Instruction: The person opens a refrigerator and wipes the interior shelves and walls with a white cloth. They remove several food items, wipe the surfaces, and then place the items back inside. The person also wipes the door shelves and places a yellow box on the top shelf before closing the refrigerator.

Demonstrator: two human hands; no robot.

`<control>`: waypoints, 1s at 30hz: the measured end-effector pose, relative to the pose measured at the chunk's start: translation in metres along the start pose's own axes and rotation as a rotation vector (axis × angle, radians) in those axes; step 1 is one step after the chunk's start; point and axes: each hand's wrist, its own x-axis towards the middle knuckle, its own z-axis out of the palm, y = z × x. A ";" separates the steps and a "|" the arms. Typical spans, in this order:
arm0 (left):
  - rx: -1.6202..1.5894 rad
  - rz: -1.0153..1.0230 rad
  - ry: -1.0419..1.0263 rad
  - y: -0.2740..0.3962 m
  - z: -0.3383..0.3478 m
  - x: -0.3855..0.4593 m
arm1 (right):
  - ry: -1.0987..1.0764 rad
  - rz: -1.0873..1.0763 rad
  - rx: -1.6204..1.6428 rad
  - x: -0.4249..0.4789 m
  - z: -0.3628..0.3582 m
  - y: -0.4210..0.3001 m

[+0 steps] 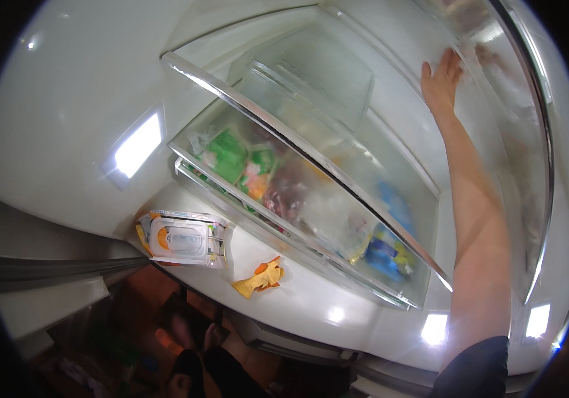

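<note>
My right hand (pixel 442 83) reaches up into a lit white refrigerator at the upper right, fingers apart and nothing visible in it. It is close to the pale inner wall; contact cannot be told. Low at the left, what looks like my left hand (pixel 180 384) hangs in dim light beside my leg, its fingers unclear. A pack of wipes with a clear-white flip lid (pixel 183 238) lies on the white bottom ledge. Beside it is a crumpled yellow and orange cloth or wrapper (pixel 260 278). Clear drawers hold a green bag (pixel 228 155) and a blue packet (pixel 386 256).
A glass shelf with a shiny front edge (pixel 284 132) crosses above the drawers. Another shelf edge (pixel 543 114) curves down on the right. Lit panels (pixel 138 145) are set in the walls. My feet and dark trousers (pixel 229 370) show on the reddish floor below.
</note>
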 end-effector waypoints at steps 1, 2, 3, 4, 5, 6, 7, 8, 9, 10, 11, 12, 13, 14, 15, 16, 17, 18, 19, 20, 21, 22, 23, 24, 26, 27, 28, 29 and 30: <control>-0.007 0.009 0.010 -0.009 0.002 0.005 | 0.022 -0.080 0.008 0.013 -0.001 -0.011; -0.012 0.018 0.019 -0.018 0.004 0.010 | -0.007 -0.088 -0.059 0.017 -0.002 -0.020; -0.025 0.028 0.040 -0.029 0.007 0.012 | -0.028 -0.102 -0.115 0.025 -0.002 -0.033; -0.020 0.039 0.048 -0.040 0.010 0.013 | -0.048 -0.113 -0.171 0.032 -0.006 -0.044; -0.012 0.046 0.054 -0.046 0.012 0.015 | -0.089 -0.220 -0.176 0.031 -0.009 -0.051; -0.003 0.053 0.063 -0.051 0.014 0.015 | -0.128 -0.325 -0.179 0.024 -0.015 -0.055; -0.011 0.012 0.048 -0.039 0.014 0.008 | -0.176 -0.431 -0.183 0.014 -0.020 -0.057; -0.001 -0.026 -0.001 -0.004 0.010 0.013 | -0.164 -0.405 -0.205 -0.003 -0.018 -0.034; 0.000 -0.060 -0.025 0.017 0.007 0.012 | -0.121 -0.361 -0.230 -0.013 -0.020 -0.014; 0.012 -0.058 -0.027 0.021 0.006 0.010 | -0.074 -0.319 -0.250 -0.022 -0.021 0.010; 0.020 -0.051 -0.034 0.023 0.005 0.012 | -0.025 -0.279 -0.276 -0.030 -0.026 0.036; 0.027 -0.047 -0.032 0.024 0.005 0.012 | -0.050 -0.175 -0.252 -0.039 -0.033 0.058; 0.028 -0.027 -0.023 0.023 0.003 0.009 | -0.076 -0.070 -0.224 -0.051 -0.038 0.083; 0.028 -0.007 -0.012 0.017 0.002 0.007 | -0.024 -0.053 -0.190 -0.066 -0.037 0.110; 0.029 0.019 -0.009 0.012 0.002 0.009 | 0.030 -0.036 -0.165 -0.080 -0.029 0.145; 0.017 0.034 -0.050 0.012 0.004 0.025 | 0.050 0.271 -0.198 -0.092 -0.022 0.222; 0.004 0.041 -0.085 0.011 0.005 0.037 | 0.076 0.577 -0.214 -0.098 -0.021 0.274; -0.003 0.025 -0.067 0.012 0.000 0.033 | 0.073 0.589 -0.184 -0.103 -0.008 0.265; 0.010 0.050 -0.044 0.013 -0.004 0.029 | 0.071 0.599 -0.157 -0.107 0.001 0.252; 0.021 0.077 -0.031 0.015 -0.006 0.028 | 0.073 0.606 -0.139 -0.109 0.005 0.237; 0.034 0.095 -0.004 0.016 -0.009 0.020 | -0.040 0.598 -0.133 -0.098 0.009 0.197; 0.028 0.079 0.010 0.015 -0.011 0.013 | -0.096 0.505 -0.096 -0.082 0.011 0.150; 0.018 0.068 0.017 0.014 -0.013 0.010 | -0.146 0.411 -0.060 -0.064 0.008 0.105; 0.008 0.062 0.020 0.012 -0.014 0.011 | -0.170 0.311 -0.017 -0.050 0.006 0.064; 0.003 0.040 0.046 0.008 -0.015 0.009 | -0.284 0.239 0.063 -0.026 -0.002 -0.023; 0.001 0.041 0.037 0.007 -0.015 0.014 | -0.198 0.106 0.052 -0.014 0.003 -0.035; 0.017 0.017 0.030 0.014 -0.015 0.018 | -0.113 -0.026 0.039 0.000 0.010 -0.044; 0.034 -0.019 0.035 0.043 -0.016 0.015 | -0.159 -0.116 -0.228 0.007 0.015 -0.068; 0.051 -0.057 0.045 0.060 -0.017 0.010 | -0.201 -0.205 -0.489 0.017 0.015 -0.094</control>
